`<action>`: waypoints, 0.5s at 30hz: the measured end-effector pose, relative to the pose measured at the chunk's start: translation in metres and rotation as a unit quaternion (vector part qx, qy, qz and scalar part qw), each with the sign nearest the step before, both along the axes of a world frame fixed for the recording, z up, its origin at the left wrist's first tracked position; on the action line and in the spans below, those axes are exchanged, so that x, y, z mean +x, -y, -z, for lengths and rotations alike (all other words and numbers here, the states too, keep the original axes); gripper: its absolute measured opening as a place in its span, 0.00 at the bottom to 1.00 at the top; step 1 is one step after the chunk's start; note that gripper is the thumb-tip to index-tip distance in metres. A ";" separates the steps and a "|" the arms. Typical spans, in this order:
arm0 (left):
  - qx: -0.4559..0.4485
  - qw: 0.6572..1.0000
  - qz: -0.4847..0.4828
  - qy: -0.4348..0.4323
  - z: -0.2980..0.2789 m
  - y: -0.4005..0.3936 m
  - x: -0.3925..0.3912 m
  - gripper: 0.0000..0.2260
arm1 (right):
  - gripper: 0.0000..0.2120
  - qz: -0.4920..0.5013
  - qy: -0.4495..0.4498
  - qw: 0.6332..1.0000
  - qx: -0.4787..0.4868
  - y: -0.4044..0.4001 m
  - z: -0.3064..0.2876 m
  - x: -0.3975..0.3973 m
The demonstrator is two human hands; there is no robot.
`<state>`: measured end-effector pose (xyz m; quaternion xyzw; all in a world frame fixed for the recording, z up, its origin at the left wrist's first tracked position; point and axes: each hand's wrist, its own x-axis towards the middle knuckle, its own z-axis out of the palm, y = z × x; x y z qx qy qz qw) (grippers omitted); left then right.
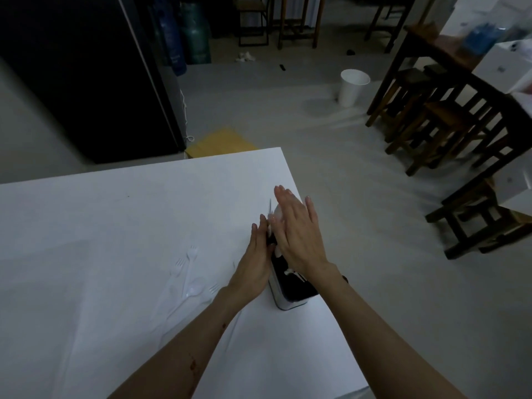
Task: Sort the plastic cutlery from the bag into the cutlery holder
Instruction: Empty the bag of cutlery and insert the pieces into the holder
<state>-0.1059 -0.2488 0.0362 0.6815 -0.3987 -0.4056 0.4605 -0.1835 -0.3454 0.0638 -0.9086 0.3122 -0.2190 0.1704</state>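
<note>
A white cutlery holder (290, 300) with a dark inside stands near the right edge of the white table (115, 226); some white cutlery shows inside it. My left hand (256, 260) rests flat against the holder's left side. My right hand (299, 234) hovers over the holder with fingers stretched out and apart. Several loose white plastic forks and spoons (193, 280) lie on the table left of my left hand. A thin upright piece (270, 208) sticks up between my hands; I cannot tell what it is. No bag is clearly visible.
The table's right edge runs just beside the holder. On the floor beyond stand a white bin (352, 87), wooden stools and a dark table (449, 119) at right, a black cabinet (86, 76) at left and a yellow item (221, 142).
</note>
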 end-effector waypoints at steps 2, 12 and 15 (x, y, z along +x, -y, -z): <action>-0.017 0.999 -0.003 0.035 -0.005 -0.004 -0.001 0.20 | 0.26 -0.024 -0.021 0.999 -0.037 -0.002 -0.003 0.003; 0.071 0.978 -0.032 0.195 0.023 -0.061 0.032 0.25 | 0.19 -0.013 0.050 0.993 -0.107 -0.034 0.002 0.027; 0.091 0.971 -0.097 0.197 0.035 -0.096 0.047 0.21 | 0.16 -0.074 0.136 0.987 -0.047 -0.066 -0.001 0.037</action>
